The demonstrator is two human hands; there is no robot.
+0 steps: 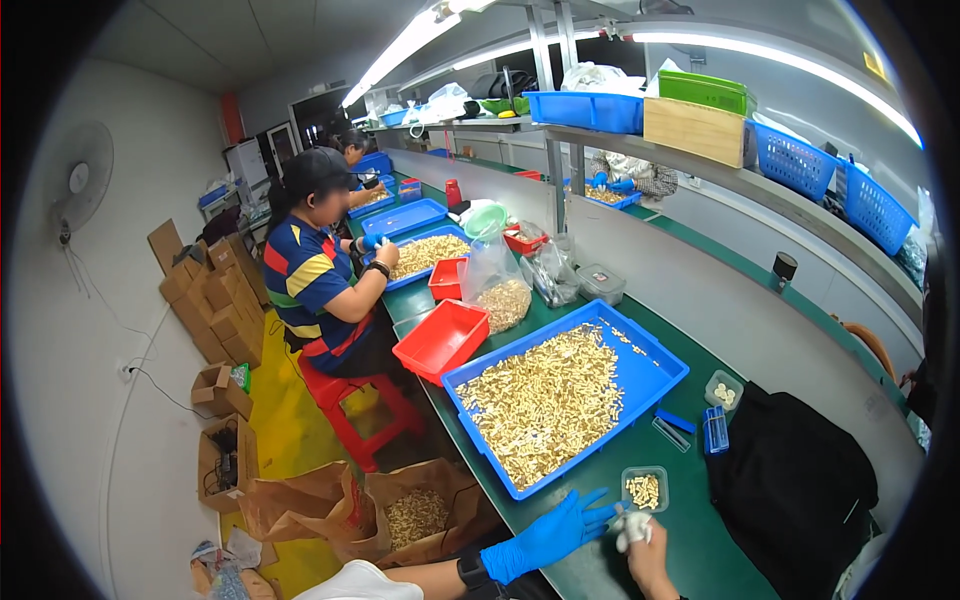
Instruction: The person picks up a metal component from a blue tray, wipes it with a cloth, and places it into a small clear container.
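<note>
- While the left hand (548,537), in a blue glove, lies on the green counter (690,545) with its fingers spread and holding nothing, the right hand (640,548) sits just beside it.
- Right hand's grip is closed on a white cloth (632,527), bunched up at the fingertips; the blue fingers reach to the cloth's edge.
- Just above the cloth stands a small clear tub (645,490) with a few pale yellow pieces in it.
- Beyond the tub a big blue tray (662,372) rests on the counter, heaped with the same pale yellow pieces (545,405).
- Right of the tray lie a blue box (715,430) and another clear tub (723,390), and a black bag (795,485) fills the counter's near right end.
- Left of the tray is a red bin (442,340), with a clear bag of pieces (497,290) behind it.
- Below the counter edge, an open brown paper bag (415,515) on the floor holds more pieces.
- Farther along, a person in a striped shirt (305,275) sits on a red stool (350,395), hands at another blue tray.
</note>
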